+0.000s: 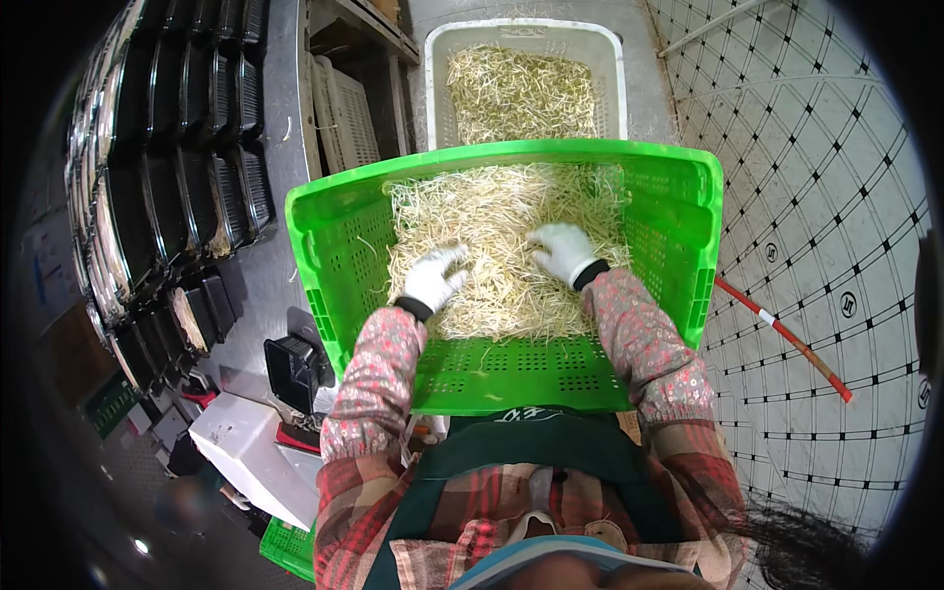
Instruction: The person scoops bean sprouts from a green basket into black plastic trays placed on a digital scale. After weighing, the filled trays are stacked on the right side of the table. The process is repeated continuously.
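Both of my hands wear white gloves and reach into a large green perforated crate point(511, 379). A thick bed of pale bean sprouts point(501, 295) covers its bottom. My left hand point(433, 278) rests at the left part of the sprouts, its fingers curved and apart from the thumb. Across from it, my right hand point(565, 253) touches the sprouts with its fingers bent inward and a gap below them. Loose sprouts lie between the two hands, and neither hand is closed round a clump. Some fingertips are hard to make out against the pale strands.
Beyond the crate stands a white basket point(430, 88) with more sprouts. Black plastic trays point(177, 187) are stacked at the left on a metal table point(280, 187), near a single black tray point(292, 374) and a white box point(251, 447). A red pole point(787, 334) lies at the right.
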{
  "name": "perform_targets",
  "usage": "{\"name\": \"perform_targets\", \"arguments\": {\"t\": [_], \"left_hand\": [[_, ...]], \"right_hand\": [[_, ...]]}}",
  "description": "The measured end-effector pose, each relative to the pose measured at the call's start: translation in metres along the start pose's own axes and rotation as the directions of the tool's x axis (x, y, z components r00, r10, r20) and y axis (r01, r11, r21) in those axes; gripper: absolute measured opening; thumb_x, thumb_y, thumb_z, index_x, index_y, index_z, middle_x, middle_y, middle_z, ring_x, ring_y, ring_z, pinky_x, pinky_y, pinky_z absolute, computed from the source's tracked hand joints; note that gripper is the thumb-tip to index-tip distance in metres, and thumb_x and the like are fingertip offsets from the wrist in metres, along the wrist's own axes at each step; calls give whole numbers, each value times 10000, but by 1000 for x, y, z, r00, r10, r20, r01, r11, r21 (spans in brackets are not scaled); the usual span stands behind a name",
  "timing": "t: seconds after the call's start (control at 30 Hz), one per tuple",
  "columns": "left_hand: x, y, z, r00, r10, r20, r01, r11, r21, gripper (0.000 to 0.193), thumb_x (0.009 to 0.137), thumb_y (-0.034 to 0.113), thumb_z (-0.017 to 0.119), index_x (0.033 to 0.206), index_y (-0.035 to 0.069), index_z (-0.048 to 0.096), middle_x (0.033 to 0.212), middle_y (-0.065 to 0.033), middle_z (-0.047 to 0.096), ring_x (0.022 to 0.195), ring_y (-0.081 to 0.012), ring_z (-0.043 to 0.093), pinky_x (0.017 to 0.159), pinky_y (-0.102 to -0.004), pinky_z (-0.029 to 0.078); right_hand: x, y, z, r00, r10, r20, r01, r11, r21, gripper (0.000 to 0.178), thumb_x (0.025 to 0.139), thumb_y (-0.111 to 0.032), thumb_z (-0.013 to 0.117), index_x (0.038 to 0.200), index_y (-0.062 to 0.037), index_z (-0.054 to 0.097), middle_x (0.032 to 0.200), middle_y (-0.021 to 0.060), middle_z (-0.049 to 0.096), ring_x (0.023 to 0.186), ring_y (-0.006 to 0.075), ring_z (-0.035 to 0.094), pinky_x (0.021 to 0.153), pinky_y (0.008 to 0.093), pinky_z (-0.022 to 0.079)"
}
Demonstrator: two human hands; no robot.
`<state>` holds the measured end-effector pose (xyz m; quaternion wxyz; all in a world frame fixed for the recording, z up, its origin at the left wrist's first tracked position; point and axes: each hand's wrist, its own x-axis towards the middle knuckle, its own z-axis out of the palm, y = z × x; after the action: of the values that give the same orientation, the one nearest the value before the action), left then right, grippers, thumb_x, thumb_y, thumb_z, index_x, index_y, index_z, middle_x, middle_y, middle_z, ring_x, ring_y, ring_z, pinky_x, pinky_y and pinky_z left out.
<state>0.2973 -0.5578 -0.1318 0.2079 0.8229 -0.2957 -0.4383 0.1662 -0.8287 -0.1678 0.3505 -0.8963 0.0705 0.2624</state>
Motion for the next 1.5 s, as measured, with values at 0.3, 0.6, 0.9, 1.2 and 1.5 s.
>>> {"name": "perform_targets", "arguments": {"t": [0.3, 0.6, 0.9, 1.2, 1.5], "left_hand": [[117, 0, -12, 986, -154, -72, 168, 940, 296, 1305, 619, 843, 633, 1554, 75, 144, 1571, -222, 241, 1483, -345, 160, 1189, -570, 46], [48, 0, 24, 997, -73, -17, 73, 894, 442, 1497, 444, 682, 839, 1563, 131, 11, 1567, -186, 244, 1427, -432, 241, 1126, -682, 145], [92, -2, 21, 949, -298, -99, 314, 915, 254, 913, 655, 409, 830, 1397, 24, 465, 1214, -237, 626, 1097, -347, 627, 947, -384, 494], [8, 15, -29, 986, 164, -16, -138, 870, 473, 520, 744, 291, 756, 1211, 157, 570, 1067, -68, 551, 1010, -257, 557, 783, -408, 517], [39, 37, -14, 978, 108, 178, -149, 959, 239, 871, 696, 408, 823, 1456, 240, 434, 1344, -123, 539, 1220, -316, 515, 985, -402, 466]], "right_hand": [[88, -3, -11, 988, 77, -133, -96, 985, -146, 1091, 713, -611, 747, 1525, -83, 245, 1566, 160, 286, 1461, 336, 223, 1206, 504, 130], [25, -11, 9, 995, -67, -68, 47, 963, -266, 1286, 543, -538, 865, 1531, -89, 176, 1529, 167, 304, 1431, 364, 254, 1179, 569, 142], [79, -12, 0, 986, 151, 76, -139, 980, -144, 920, 715, -338, 806, 1485, -122, 352, 1398, 168, 510, 1349, 307, 438, 1166, 433, 269], [37, 5, -77, 933, 361, 11, -360, 932, -37, 692, 786, -395, 695, 1408, -189, 473, 1319, 146, 589, 1190, 300, 585, 1012, 445, 467], [69, -7, -26, 995, 48, 88, -21, 959, -283, 1136, 672, -450, 832, 1544, -134, 175, 1569, 137, 251, 1459, 334, 216, 1172, 537, 202]]}}
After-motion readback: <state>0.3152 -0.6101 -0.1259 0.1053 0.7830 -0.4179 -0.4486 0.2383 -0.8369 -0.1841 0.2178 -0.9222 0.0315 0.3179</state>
